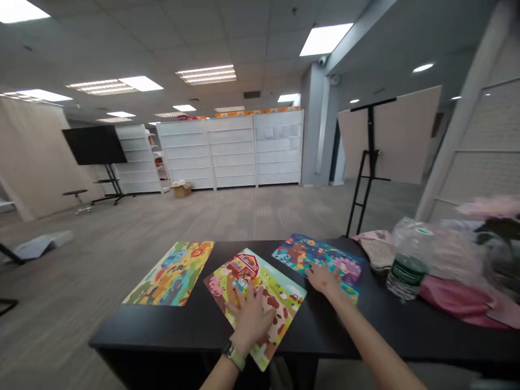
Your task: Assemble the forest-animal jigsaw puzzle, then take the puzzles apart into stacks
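Observation:
My left hand (252, 314), with a watch (233, 354) on the wrist, lies with fingers spread on a farm picture board (284, 290) showing a red barn and a cow. That board is turned at an angle, and its near corner reaches past the front edge of the black table (162, 328). Over to the right, my right hand (323, 279) rests on a dark blue sea-creature picture board (349, 268), its fingers stretched out. A yellow board with jungle animals (173, 273) lies at the left, apart from both hands.
At the table's right stand a water bottle (408, 265) with a green label, a pink cloth bag (459, 298), clear plastic wrapping and a pink flower (493, 207). Beyond the table are an easel (368, 157), white shelves (231, 151), a screen on a stand (95, 145) and a cardboard box (181, 190).

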Motion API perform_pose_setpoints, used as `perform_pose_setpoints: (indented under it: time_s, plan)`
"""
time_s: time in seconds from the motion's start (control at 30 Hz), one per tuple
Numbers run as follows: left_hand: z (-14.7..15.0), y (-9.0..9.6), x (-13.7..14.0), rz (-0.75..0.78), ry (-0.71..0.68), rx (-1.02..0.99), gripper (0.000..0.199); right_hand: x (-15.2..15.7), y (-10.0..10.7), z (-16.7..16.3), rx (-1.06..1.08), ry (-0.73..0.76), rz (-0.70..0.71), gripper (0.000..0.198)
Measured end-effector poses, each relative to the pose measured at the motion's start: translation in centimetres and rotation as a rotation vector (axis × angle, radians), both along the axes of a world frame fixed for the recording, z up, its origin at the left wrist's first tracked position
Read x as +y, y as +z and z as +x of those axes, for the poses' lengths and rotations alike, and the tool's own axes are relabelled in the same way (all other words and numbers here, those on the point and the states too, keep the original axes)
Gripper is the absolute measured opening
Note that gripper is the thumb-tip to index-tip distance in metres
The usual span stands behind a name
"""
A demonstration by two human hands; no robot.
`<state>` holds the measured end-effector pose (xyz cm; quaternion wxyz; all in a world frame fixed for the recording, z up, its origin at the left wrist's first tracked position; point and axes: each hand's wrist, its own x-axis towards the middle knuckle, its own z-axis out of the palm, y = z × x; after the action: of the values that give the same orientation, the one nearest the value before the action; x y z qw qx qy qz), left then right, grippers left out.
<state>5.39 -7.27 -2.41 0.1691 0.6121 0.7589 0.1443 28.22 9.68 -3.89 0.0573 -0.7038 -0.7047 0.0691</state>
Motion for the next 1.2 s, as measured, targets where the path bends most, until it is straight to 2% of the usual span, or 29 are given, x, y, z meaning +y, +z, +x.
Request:
perform_pose_setpoints:
  time_s: [0.17, 0.33, 0.47, 0.63, 0.77, 0.9, 1.03, 1.2]
  plan:
    - [3.1, 1.1, -1.1, -0.074, -0.054, -0.132, 0.075, -0.6, 0.4, -2.8, 0.044, -0.017, -0.04, 0.061]
    - [2.1, 1.2, -0.8, -0.002, -0.172, 0.001, 0.067, -2.1, 1.0, -2.5, 0.043, 0.043, -0.024, 0.064]
    - [0.3, 0.5, 0.1, 0.011, -0.169, 0.168, 0.077, -2.8, 1.1, -1.9, 0.034, 0.067, -0.009, 0.064]
    - [-1.9, -0.8, 0.7, 0.03, -0.214, 0.241, 0.079, -3.9, 0.7, -1.2, 0.014, 0.048, 0.012, 0.064]
    - [-4.1, -1.1, 1.0, 0.065, -0.27, 0.28, 0.078, -5.2, 0.3, 0.0, -0.004, 0.036, 0.036, 0.065]
    - [-7.0, 0.0, 1.5, 0.015, -0.377, 0.252, 0.079, -7.1, 0.2, 1.5, -0.02, 0.06, 0.063, 0.066]
    - [-11.0, 2.2, 2.8, -0.088, -0.472, 0.198, 0.083, -9.0, 0.0, 3.9, -0.036, 0.122, 0.074, 0.065]
    - [-15.6, 4.3, 4.7, -0.16, -0.582, 0.127, 0.079, -8.8, -0.2, 8.8, 0.037, 0.28, 0.044, 0.063]
